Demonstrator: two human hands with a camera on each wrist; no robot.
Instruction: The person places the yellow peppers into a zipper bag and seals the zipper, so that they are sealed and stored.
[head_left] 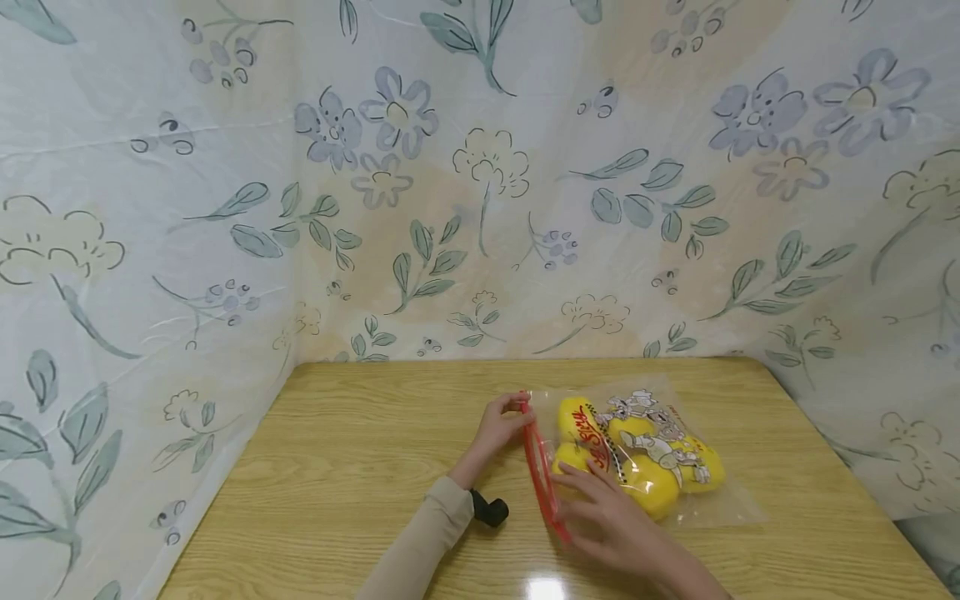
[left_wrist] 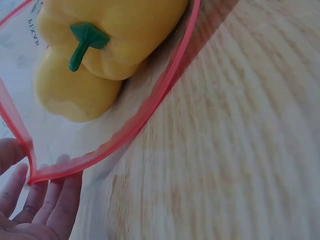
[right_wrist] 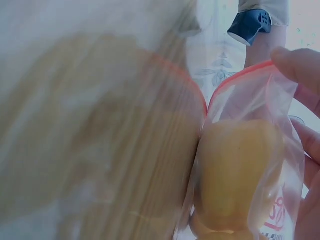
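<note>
A clear plastic zip bag (head_left: pixel 720 510) with a red rim and printed cartoon figures lies on the table, its mouth facing left and gaping. Several yellow bell peppers (head_left: pixel 652 487) are inside; in the left wrist view one pepper (left_wrist: pixel 145 30) shows a green stem and looks like plastic. My left hand (head_left: pixel 501 429) holds the far corner of the red rim, thumb on one side and fingers on the other. At the near end of the mouth, my right hand (head_left: pixel 618 525) grips the bag's edge, with its thumb at the rim and fingers along the printed side.
The wood-grain table (head_left: pixel 360 433) extends left of the bag. A floral cloth (head_left: pixel 480 208) hangs behind the table and along both sides. A black wrist camera (head_left: pixel 489 508) is strapped to the left forearm, below the beige sleeve's cuff.
</note>
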